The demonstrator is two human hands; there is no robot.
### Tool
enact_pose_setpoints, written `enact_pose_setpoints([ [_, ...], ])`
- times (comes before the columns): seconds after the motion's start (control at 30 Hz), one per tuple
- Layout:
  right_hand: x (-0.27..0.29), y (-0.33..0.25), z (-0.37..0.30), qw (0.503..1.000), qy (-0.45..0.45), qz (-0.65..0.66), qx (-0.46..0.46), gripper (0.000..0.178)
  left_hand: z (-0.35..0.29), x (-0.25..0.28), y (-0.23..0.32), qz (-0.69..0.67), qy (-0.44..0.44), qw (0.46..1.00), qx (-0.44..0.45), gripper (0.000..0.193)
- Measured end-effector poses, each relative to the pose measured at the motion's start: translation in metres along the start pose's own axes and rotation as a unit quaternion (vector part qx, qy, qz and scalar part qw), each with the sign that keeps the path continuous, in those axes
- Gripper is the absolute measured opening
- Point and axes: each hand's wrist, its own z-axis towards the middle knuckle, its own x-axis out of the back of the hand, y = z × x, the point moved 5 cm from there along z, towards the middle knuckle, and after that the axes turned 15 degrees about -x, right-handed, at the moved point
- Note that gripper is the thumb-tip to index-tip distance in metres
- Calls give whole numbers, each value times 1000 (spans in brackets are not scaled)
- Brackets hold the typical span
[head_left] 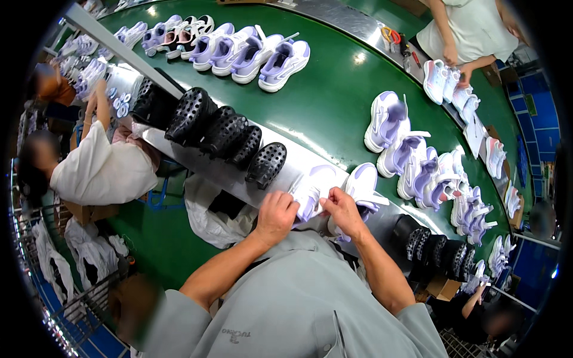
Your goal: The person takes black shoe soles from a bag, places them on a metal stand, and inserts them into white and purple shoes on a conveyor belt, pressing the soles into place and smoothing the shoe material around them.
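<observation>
In front of my body, a white and lilac sneaker (316, 182) sits on the metal ledge with its toe pointing away from me. My left hand (277, 216) is closed on its left side, fingers curled at the upper. From the other side, my right hand (344, 212) pinches at the shoe's opening, thumb and forefinger together; whatever small part lies between them is hidden. Just right of it stands a matching sneaker (362, 180), partly covered by my right hand. Left of my hands, a black perforated shoe form (267, 164) rests on the ledge.
More black shoe forms (224, 134) line the ledge to the left, others (427, 241) to the right. Rows of sneakers (283, 62) stand on the green conveyor (334, 95). A grey post (125, 51) rises at left. Co-workers (104, 161) sit left, across and lower right.
</observation>
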Motion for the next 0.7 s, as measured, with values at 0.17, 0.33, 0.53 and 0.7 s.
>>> enact_pose_setpoints([
  [0.17, 2, -1, 3, 997, -40, 47, 41, 24, -9, 1, 0, 57, -92, 993, 39, 5],
  [0.33, 3, -17, -10, 992, -71, -82, 65, 25, -26, 5, 11, -72, -127, 984, 106, 12],
  [0.53, -9, -26, -16, 984, -79, -119, 103, 23, -64, -12, 0, -158, -170, 878, 420, 67],
  [0.7, -14, -42, -22, 973, -103, -169, 119, 22, -99, -35, -7, -219, -285, 749, 557, 73],
])
